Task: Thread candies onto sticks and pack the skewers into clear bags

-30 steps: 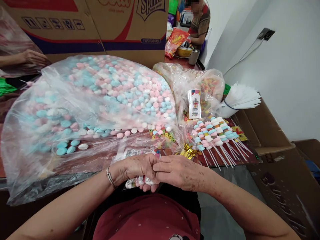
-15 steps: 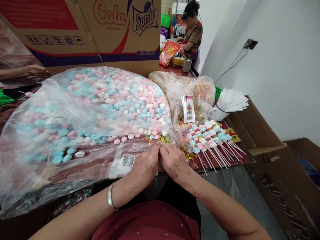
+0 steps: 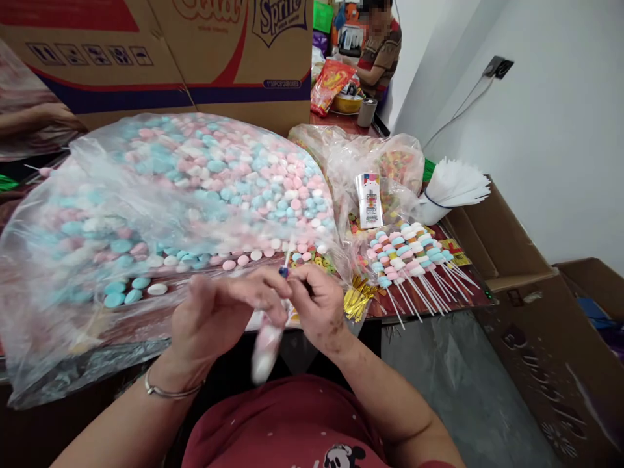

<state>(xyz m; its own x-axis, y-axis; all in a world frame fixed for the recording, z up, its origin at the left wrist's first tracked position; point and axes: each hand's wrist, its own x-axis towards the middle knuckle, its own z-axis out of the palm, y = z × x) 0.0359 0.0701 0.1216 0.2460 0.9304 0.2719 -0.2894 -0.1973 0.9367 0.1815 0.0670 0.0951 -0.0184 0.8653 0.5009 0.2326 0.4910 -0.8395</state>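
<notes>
Between my hands hangs a candy skewer (image 3: 267, 351), its pink and white end pointing down and blurred. Its white stick (image 3: 288, 252) points up past my fingers, with a small dark blue bit around it. My right hand (image 3: 319, 304) is closed, pinching the skewer near the stick. My left hand (image 3: 219, 312) has its thumb spread away and its fingers stretched towards the skewer, partly smeared by motion. Gold twist ties (image 3: 359, 299) lie beside my right hand. Finished-looking candy skewers (image 3: 407, 253) lie in a pile to the right.
A big clear bag of pink, blue and white candies (image 3: 219, 175) covers the left of the table. Behind stand a cardboard box (image 3: 219, 65), a bag of ring candies (image 3: 390, 159), a stack of printed labels (image 3: 369, 201) and a cup of white sticks (image 3: 433, 209). Two other people sit further off.
My hands, earlier pressed together at the table edge, have moved apart. The left thumb has spread away, and the candy skewer now shows between them. The view has tilted slightly down.
</notes>
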